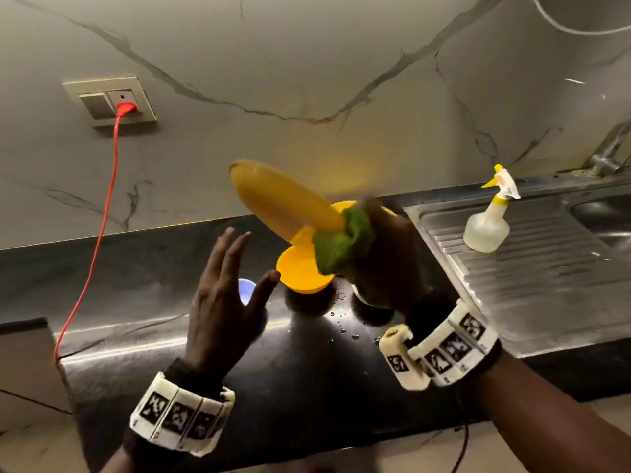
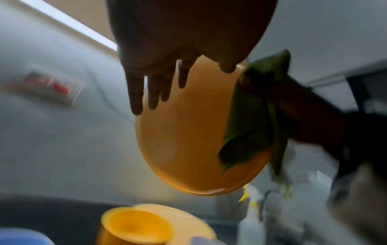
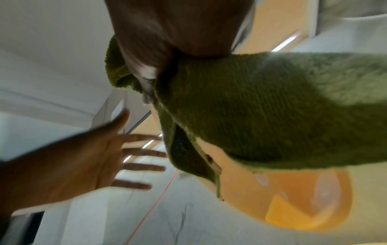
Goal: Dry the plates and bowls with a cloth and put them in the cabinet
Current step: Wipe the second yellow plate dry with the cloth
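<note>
Cloth (image 1: 341, 245), green and bunched, sits in my right hand (image 1: 386, 261), whose fingers are curled round it and pinch through it the near edge of one yellow plate (image 1: 283, 196). That plate is up in the air above the counter (image 1: 307, 353), tilted nearly on edge, and blurred. My left hand (image 1: 222, 295) is off it, fingers straight and spread, holding nothing, just beside the plate; the left wrist view shows the fingertips (image 2: 136, 106) in front of the plate's face, and I cannot tell if they touch.

On the black counter below I count two more yellow pieces: a bowl (image 1: 300, 271) and, behind it, a second plate (image 1: 341, 208), mostly hidden by my right hand. One blue dish (image 1: 246, 290) peeks out behind my left hand. Water drops dot the counter near the bowl.

To my right, one spray bottle (image 1: 486, 223) stands on the steel drainboard (image 1: 546, 285). One red cable (image 1: 102, 216) runs from the wall socket (image 1: 111, 100) down to the counter edge.
</note>
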Demonstrator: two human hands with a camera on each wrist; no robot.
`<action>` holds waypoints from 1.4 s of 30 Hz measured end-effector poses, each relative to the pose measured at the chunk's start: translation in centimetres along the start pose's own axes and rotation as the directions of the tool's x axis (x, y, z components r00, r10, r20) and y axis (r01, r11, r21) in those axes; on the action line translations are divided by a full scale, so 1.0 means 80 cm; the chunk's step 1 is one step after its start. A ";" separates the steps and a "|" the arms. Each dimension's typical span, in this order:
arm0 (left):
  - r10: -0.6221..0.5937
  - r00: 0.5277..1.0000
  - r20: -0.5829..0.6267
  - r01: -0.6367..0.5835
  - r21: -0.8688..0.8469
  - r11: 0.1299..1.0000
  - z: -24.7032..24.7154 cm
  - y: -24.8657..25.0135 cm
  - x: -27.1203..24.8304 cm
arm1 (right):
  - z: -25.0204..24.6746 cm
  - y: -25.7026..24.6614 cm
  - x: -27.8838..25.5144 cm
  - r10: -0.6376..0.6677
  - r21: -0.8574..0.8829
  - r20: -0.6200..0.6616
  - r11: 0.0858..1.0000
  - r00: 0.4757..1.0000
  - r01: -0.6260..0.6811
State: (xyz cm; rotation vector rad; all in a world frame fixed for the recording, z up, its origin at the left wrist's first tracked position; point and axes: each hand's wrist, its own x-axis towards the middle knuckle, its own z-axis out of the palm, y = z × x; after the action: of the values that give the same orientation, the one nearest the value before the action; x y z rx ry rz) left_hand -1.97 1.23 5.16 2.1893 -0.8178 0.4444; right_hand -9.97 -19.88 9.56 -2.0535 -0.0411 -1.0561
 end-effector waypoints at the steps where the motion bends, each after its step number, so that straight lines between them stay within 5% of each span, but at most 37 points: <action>1: -0.041 0.999 0.028 0.044 -0.121 0.992 -0.001 0.010 -0.001 | 0.007 0.001 -0.011 -0.097 -0.039 0.038 0.994 0.995 0.099; 3: -0.234 0.965 0.120 0.263 -0.519 0.813 -0.006 0.031 -0.002 | 0.027 0.005 -0.033 -0.277 -0.114 0.087 0.951 0.957 0.286; 5: -0.424 0.829 0.366 0.539 -0.725 0.428 -0.008 0.041 -0.003 | 0.048 0.008 -0.051 -0.391 -0.151 0.100 0.903 0.915 0.403; 6: -0.436 0.786 0.437 0.590 -0.740 0.322 -0.008 0.041 -0.003 | 0.057 0.007 -0.058 -0.432 -0.153 0.118 0.882 0.894 0.446; 9: -0.472 0.781 0.409 0.564 -0.787 0.251 -0.004 0.039 -0.003 | 0.080 0.006 -0.077 -0.436 -0.137 0.203 0.874 0.877 0.467; 12: -0.588 0.706 0.394 0.576 -0.803 0.153 0.002 0.022 -0.003 | 0.087 -0.001 -0.091 -0.158 0.076 0.233 0.987 0.960 0.144; 14: -0.598 0.708 0.376 0.579 -0.794 0.187 -0.002 0.011 -0.005 | 0.089 -0.007 -0.099 0.039 0.274 0.310 0.953 0.950 -0.128; 16: -0.556 0.753 0.353 0.559 -0.789 0.256 -0.007 0.007 -0.008 | 0.096 -0.011 -0.106 0.070 0.382 0.422 0.890 0.904 -0.247; 20: -0.501 0.809 0.309 0.511 -0.791 0.336 -0.002 0.013 -0.014 | 0.120 -0.020 -0.107 -0.010 0.440 0.521 0.860 0.853 -0.259; 23: -0.450 0.847 0.284 0.482 -0.767 0.423 -0.001 0.013 -0.022 | 0.127 -0.033 -0.093 0.091 0.443 0.569 0.803 0.817 -0.399; 27: -0.411 0.807 0.424 0.590 -0.624 0.513 -0.013 0.018 -0.032 | 0.143 -0.039 -0.074 0.182 0.456 0.556 0.749 0.811 -0.481; 30: -0.343 0.889 0.303 0.451 -0.706 0.546 -0.015 0.018 -0.025 | 0.159 -0.026 -0.047 0.253 0.391 0.558 0.760 0.790 -0.519; 35: -0.292 0.921 0.260 0.382 -0.752 0.536 -0.020 0.025 -0.025 | 0.164 0.011 0.014 0.390 0.268 0.343 0.831 0.854 -0.487; 39: -0.245 0.964 0.099 0.226 -0.790 0.570 -0.018 0.027 -0.033 | 0.140 0.052 0.050 0.420 0.085 0.181 0.894 0.889 -0.439; 42: -0.246 0.967 0.065 0.197 -0.802 0.563 -0.019 0.022 -0.037 | 0.130 0.077 0.038 0.470 -0.035 0.158 0.882 0.869 -0.471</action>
State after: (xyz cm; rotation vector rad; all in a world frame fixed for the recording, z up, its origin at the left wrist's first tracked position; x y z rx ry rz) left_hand -5.47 2.68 5.51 1.3640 -0.5317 -0.0302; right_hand 1.15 -18.02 4.32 -1.9969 0.3600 -0.5823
